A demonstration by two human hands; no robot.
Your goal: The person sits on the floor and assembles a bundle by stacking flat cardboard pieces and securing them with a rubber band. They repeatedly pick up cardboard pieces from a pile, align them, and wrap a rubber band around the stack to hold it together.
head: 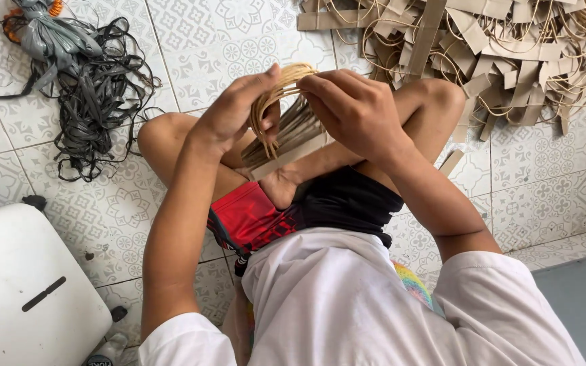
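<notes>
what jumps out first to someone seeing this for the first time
At centre, the left hand and right hand together bend a bundle of tan cane strips over crossed legs. A heap of tan flat strips fills the top right of the patterned tile floor; a tangle of grey strips lies top left.

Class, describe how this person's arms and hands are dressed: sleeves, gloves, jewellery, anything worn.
Both hands, left hand and right hand, are bare: no gloves, rings or watch in view. The forearms are uncovered; short white sleeves end above the elbows.
</notes>
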